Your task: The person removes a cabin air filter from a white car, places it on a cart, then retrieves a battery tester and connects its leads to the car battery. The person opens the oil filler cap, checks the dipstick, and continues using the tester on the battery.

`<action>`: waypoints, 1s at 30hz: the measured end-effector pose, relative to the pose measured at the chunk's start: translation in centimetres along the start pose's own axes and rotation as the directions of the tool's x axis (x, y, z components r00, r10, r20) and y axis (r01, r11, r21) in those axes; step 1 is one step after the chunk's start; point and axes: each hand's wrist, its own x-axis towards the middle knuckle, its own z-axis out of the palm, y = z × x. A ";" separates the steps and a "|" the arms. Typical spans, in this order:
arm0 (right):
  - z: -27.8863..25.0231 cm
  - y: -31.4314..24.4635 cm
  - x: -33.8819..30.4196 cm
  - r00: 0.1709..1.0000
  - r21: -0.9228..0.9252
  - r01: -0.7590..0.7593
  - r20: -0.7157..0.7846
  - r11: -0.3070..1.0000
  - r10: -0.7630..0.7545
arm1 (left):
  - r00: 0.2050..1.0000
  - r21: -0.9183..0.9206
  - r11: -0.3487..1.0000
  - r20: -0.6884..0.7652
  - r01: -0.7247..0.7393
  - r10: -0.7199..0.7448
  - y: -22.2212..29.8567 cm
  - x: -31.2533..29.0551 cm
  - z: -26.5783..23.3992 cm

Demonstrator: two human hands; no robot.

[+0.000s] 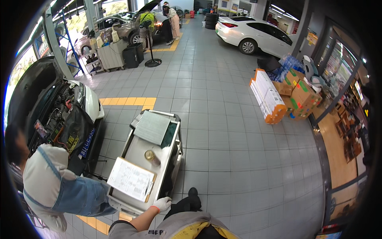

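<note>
My left hand (162,204), in a white glove with an orange cuff, is at the near right corner of a grey metal tool cart (137,146). Its fingers look curled over the cart's rim, though they show only in part. A clipboard with a printed sheet (129,179) lies on the near end of the cart top. Just beyond it stands a jar with a gold-coloured lid (149,155). A grey ribbed flat panel (152,126) covers the far end. My right hand is out of the picture.
A person in denim overalls (81,195) stands left of the cart, by a car with its hood up (55,107). Cardboard boxes (304,95) and a long white-and-orange carton (268,95) lie at the right. Farther back are a white car (254,32) and a pole stand (153,62).
</note>
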 end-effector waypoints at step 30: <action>-6.3 -66.6 63.0 0.694 -0.576 -0.083 0.552 0.813 0.462 | 0.804 -0.609 0.740 -0.268 0.285 -0.531 15.7 55.3 -46.5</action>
